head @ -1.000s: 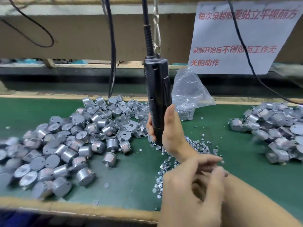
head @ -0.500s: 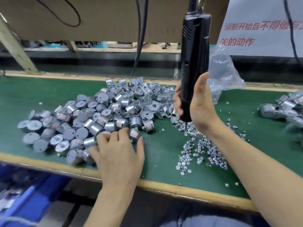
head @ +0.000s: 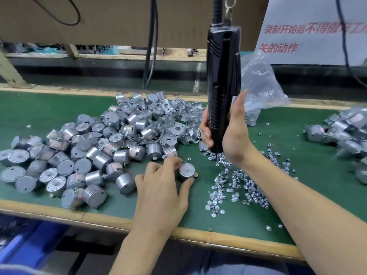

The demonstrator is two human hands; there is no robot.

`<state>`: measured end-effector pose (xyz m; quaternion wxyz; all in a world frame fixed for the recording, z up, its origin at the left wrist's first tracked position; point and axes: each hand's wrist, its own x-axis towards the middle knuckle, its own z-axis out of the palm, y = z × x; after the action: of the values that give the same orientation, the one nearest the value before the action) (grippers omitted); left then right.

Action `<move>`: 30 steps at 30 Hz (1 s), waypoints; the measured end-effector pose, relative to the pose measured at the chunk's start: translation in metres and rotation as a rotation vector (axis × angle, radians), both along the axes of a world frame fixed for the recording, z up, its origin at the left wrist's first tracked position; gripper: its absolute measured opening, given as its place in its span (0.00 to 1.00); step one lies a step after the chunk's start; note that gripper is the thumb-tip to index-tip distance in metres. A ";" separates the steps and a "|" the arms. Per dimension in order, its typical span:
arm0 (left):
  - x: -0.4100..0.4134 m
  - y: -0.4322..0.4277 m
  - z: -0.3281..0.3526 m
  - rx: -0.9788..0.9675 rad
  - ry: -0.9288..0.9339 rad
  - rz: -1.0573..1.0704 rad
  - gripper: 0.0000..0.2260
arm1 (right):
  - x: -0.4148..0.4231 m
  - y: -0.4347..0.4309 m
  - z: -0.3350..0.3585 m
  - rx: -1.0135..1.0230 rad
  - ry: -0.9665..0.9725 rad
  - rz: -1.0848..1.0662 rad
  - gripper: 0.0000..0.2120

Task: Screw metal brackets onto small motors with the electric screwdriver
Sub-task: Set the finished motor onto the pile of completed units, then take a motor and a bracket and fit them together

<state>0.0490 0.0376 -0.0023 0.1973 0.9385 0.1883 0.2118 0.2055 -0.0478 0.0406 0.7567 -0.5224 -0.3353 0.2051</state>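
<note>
Two hands are at work over a green bench top [head: 49, 110]. The left hand [head: 160, 195] lies low near the front edge, its thumb and fingertips pinching one small motor [head: 186, 172]. That motor stands on end on the green surface, just right of a large loose heap of motors [head: 89, 153]. The right hand [head: 233, 133] is wrapped round the lower barrel of the black electric screwdriver [head: 222, 76]. The tool is held upright and hangs from a chain [head: 229, 6] and a cable overhead. Its tip is down at the far edge of a scatter of screws [head: 238, 185]; whether it touches them cannot be told. The pinched motor sits apart from the tip, between the heap and the screws. Bent metal brackets [head: 174, 114] lie mixed into the back right of the heap, just beside the right hand. A clear plastic bag [head: 260, 84] holding small metal parts lies behind that hand. A second heap of metal parts [head: 341, 133] lies at the right edge, too blurred to identify further. A white notice [head: 317, 32] with red characters hangs at upper right.
</note>
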 end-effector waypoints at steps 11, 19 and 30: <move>-0.007 0.004 -0.006 -0.304 -0.173 -0.088 0.10 | 0.000 0.002 0.000 0.019 0.017 0.016 0.42; -0.007 0.006 -0.011 -0.204 -0.107 -0.121 0.09 | 0.000 0.001 -0.003 0.009 0.010 0.013 0.41; -0.008 0.006 -0.013 -0.166 -0.113 -0.116 0.12 | 0.001 0.002 -0.006 -0.025 0.010 0.005 0.41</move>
<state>0.0407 0.0435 -0.0153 0.2967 0.9148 0.1389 0.2361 0.2060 -0.0461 0.0349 0.7514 -0.5299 -0.3301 0.2136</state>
